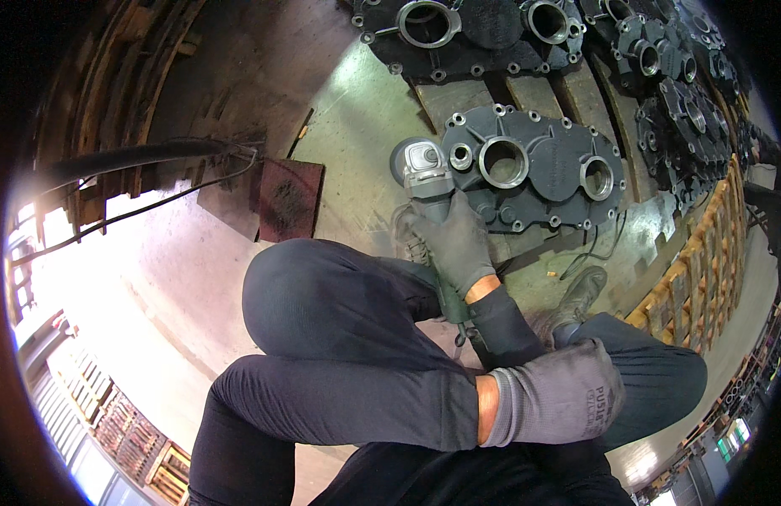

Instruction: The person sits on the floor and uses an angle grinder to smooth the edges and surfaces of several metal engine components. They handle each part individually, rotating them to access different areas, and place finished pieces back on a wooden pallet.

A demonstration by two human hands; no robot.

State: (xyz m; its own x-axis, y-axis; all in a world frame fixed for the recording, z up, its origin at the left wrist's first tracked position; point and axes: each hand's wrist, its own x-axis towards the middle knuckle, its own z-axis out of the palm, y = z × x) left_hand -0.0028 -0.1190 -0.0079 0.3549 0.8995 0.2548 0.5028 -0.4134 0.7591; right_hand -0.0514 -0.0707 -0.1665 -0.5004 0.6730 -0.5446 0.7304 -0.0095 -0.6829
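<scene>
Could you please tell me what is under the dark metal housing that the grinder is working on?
The dark cast housing lies on wooden pallet slats over the greenish floor. The housing hides whatever lies directly beneath its middle. The angle grinder in the right hand touches its left edge.

Greys and darks on a pale workshop floor

The angle grinder has a silvery grey head and what looks like a dark green body, though a grey knit glove on the right hand hides most of it. The left hand wears a lighter grey glove with darker printing. The cast housing is matt dark grey with bright bare-metal bores. Sleeves and trousers are dark navy. The square plate is rusty red-brown.
</scene>
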